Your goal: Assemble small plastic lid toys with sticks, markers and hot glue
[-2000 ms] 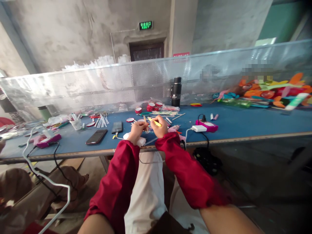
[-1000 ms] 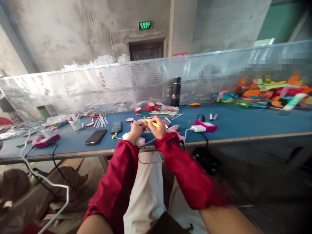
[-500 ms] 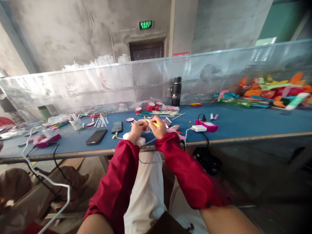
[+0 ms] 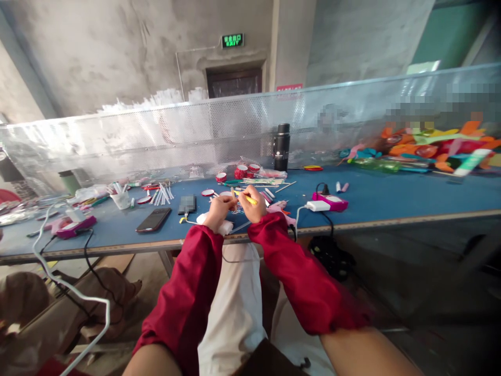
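Observation:
Over the front edge of the table, my two hands are close together, fingertips almost meeting. My right hand [image 4: 255, 206] is closed around a slim yellow pen-shaped tool [image 4: 251, 200], whose tip points left toward the other hand. With fingers pinched, my left hand [image 4: 219, 211] grips something small that I cannot make out. Under and between the hands lie thin white strands [image 4: 236, 211]. A white roll-like bundle [image 4: 226, 227] rests below my left wrist, and pink pieces [image 4: 278, 207] lie just right of my right hand.
A phone [image 4: 154, 220], a power bank [image 4: 187, 204] and a cup of sticks [image 4: 120, 198] stand left. Red tape rolls [image 4: 241, 171] and a black bottle [image 4: 282, 148] are behind. A magenta power strip [image 4: 337, 204] with cables is right; colourful pieces [image 4: 438, 143] are piled far right.
The whole view has shifted very slightly. Both hands keep the same pose, with the yellow pen-shaped tool still in my right hand.

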Motion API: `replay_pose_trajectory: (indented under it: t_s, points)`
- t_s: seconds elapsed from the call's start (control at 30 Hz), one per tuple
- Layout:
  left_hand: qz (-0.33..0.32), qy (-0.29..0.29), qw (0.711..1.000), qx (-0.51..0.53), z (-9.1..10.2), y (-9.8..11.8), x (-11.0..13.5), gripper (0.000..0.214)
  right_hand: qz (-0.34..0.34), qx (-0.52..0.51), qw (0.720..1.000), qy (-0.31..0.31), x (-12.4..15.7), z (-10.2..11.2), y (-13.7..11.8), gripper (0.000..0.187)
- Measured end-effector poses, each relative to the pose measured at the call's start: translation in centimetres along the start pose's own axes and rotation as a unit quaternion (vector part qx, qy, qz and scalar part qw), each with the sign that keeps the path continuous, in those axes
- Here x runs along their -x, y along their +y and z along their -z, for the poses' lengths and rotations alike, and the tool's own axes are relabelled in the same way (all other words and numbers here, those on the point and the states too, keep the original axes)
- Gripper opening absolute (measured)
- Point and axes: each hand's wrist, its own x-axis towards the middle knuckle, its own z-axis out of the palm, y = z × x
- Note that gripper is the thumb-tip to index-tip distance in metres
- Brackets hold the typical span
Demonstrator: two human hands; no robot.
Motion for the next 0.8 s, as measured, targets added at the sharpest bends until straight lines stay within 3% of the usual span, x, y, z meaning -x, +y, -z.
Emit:
replay_pose_trajectory:
  t_s: [0.8]
  points:
    - [-0.004,0.002,1.000,0.010,-0.16,0.11,0.13,0.028,0.006,0.002,1.000,0.000,0.01,0.00,-0.07,0.020]
